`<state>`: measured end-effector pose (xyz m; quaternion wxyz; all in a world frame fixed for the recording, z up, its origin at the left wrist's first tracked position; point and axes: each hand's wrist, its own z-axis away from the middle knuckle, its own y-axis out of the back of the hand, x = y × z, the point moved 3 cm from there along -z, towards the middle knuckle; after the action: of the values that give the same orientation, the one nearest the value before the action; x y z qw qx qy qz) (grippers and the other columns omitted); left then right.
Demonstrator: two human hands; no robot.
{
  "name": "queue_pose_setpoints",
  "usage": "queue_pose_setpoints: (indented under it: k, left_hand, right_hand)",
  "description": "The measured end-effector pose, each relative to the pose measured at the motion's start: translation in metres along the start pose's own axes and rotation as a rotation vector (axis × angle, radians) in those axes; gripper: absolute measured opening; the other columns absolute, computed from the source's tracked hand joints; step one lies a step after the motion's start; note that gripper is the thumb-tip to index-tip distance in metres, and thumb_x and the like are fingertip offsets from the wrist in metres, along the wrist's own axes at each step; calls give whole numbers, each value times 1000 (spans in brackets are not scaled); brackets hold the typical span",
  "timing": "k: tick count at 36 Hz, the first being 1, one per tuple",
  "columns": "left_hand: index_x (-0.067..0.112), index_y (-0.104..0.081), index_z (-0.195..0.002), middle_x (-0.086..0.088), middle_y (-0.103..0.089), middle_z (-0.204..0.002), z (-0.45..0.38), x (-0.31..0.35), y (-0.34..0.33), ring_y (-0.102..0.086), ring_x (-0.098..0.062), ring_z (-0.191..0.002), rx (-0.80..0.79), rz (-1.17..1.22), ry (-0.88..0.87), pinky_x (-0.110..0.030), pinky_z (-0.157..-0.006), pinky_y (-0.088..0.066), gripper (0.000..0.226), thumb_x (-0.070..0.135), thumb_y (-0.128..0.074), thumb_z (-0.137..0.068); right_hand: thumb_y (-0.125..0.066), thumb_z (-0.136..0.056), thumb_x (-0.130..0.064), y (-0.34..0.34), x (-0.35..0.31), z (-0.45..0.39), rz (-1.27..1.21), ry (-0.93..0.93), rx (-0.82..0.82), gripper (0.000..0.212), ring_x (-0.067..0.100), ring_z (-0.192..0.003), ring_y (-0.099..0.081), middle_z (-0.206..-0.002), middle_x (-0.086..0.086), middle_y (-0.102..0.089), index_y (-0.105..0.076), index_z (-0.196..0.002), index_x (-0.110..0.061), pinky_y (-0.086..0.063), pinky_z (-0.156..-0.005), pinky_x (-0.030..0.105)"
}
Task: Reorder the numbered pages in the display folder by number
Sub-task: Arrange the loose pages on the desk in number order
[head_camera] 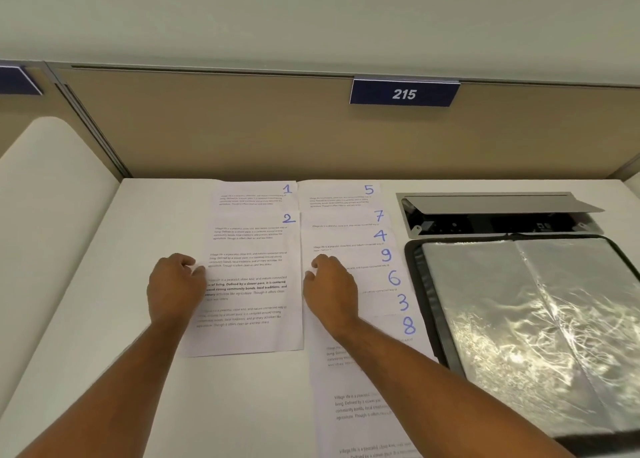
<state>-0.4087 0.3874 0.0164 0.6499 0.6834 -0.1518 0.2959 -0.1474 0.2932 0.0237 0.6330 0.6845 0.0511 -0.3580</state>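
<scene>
Pages are laid out on the white desk (pixel 86 284) in two overlapping columns — page 2 (pixel 256 284) lies over page 1 (pixel 256 196) at left; 5, 7, 4, 9, 6, 3, 8 are staggered at right. Page 2's left edge is pinched by the left hand (pixel 175 284). The right column (pixel 356 284) is touched by the right hand (pixel 329 284), fingers curled — grip cannot be told. The display folder (pixel 540 336) lies open at far right.

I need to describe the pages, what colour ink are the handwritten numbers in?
Blue ink, as on page 2, clearest in the head view.
</scene>
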Motion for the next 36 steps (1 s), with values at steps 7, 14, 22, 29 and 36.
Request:
queue_pose_setpoints:
  k: [7,14,22,29,36]
  left_hand:
    - [16,-71,-102,0,-66,-98,19,31,-22,-62,-17,-89,-112,81,-157,-32,-82,-48,13,17,-68,-90]
    - [22,-71,-97,7,-65,-99,60,75,-53,-60,-13,-90,-263,102,-348,-29,-84,-47,13,13,-66,-89]
    - [17,-71,-115,-1,-64,-111,108,115,-87,-55,-22,-107,-362,-118,-656,-37,-89,-49,28,27,-74,-89]
    - [19,-64,-125,1,-59,-117,130,124,-103,-52,-22,-110,-441,-323,-746,-38,-91,-47,39,36,-71,-90]
    - [19,-61,-125,1,-56,-120,133,126,-106,-51,-20,-111,-458,-323,-721,-35,-93,-45,37,33,-71,-91]
  right_hand:
    - [-56,-101,-22,51,51,-10,22,-55,75,18,18,-94,-64,-110,2,-69,-68,-113,-14,-44,-76,26]
    - [-56,-101,-19,98,113,-12,42,-174,112,15,25,-93,-67,-103,6,-72,-70,-100,-13,-51,-78,31]
    - [-58,-104,-19,100,150,-2,128,-29,-141,23,25,-104,-66,-118,7,-66,-71,-122,-13,-53,-89,28]
    - [-65,-100,-22,92,154,6,315,76,-176,28,24,-105,-61,-118,7,-61,-66,-127,-16,-55,-94,40]
    - [-68,-98,-23,91,157,6,270,54,-150,21,19,-103,-61,-115,2,-62,-66,-118,-18,-54,-94,32]
